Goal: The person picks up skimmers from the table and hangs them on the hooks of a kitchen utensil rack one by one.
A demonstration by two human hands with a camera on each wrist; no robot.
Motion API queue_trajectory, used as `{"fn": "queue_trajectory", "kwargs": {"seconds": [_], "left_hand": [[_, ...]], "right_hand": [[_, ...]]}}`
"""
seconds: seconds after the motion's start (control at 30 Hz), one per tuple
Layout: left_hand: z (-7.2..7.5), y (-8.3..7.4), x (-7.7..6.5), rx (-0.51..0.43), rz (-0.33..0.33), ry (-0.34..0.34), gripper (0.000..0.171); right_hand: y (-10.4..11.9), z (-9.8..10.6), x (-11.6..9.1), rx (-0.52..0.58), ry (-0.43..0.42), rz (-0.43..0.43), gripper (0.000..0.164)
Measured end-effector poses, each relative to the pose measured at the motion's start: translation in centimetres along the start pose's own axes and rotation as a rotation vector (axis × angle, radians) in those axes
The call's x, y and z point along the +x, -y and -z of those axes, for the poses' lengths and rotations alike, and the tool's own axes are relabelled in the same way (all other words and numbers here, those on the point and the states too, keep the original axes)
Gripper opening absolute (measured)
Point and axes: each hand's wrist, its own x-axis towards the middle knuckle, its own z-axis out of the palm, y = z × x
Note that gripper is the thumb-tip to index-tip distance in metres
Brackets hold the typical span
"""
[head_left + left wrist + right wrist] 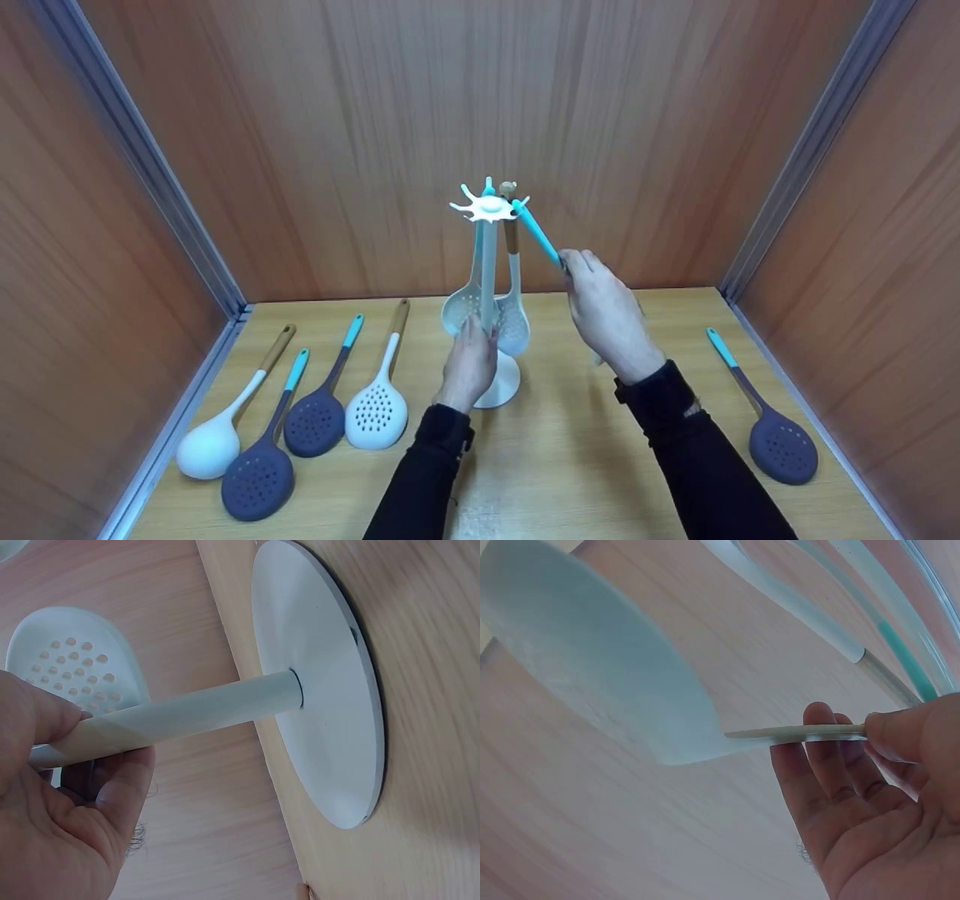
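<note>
A white utensil rack (488, 274) stands upright on a round base (322, 705), with hooks around its top. My left hand (469, 364) grips its pole low down, thumb and fingers round it. In my right hand (607, 319) is a ladle (592, 652) with a deep pale bowl, pinched by its thin neck. The ladle's turquoise handle (538, 234) slants up to the left, its end right at a hook; the bowl is mostly hidden behind my hand in the head view. Two white slotted utensils hang on the rack: one with a turquoise handle, one brown-handled skimmer (514, 326).
At left on the table lie a white ladle (208, 448), two dark skimmers with turquoise handles, and a white skimmer (376, 415) with a brown handle. Another dark skimmer (784, 446) lies at far right. Wooden panels (375, 150) enclose the back and sides.
</note>
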Motion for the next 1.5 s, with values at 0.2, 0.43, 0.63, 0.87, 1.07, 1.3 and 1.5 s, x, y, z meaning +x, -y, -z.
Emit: {"fn": "queue_trajectory", "kwargs": {"seconds": [0.2,0.43,0.63,0.87,1.07,1.3,1.5], "left_hand": [[-0.1,0.1,-0.2,0.009,-0.053,-0.035,0.019],[-0.2,0.1,0.0,-0.004,-0.007,-0.01,0.018],[-0.1,0.1,-0.1,-0.017,0.007,0.001,0.019],[-0.1,0.1,0.1,-0.025,0.038,0.025,0.02],[-0.1,0.1,0.0,-0.019,0.017,0.007,0.019],[0.0,0.0,-0.1,-0.003,-0.001,-0.001,0.018],[0.1,0.0,0.0,-0.014,0.029,0.026,0.022]], "right_hand": [[-0.1,-0.6,-0.1,0.003,-0.016,0.027,0.024],[0.1,-1.0,-0.1,0.015,0.018,0.015,0.026],[0.2,-1.6,-0.2,0.025,0.011,0.034,0.026],[0.5,-2.1,-0.2,0.033,0.051,0.019,0.03],[0.7,-2.4,-0.2,0.04,0.072,0.008,0.031],[0.8,-2.8,-0.3,0.012,0.072,0.032,0.034],[1.0,-3.0,-0.4,0.001,0.088,0.035,0.038]]}}
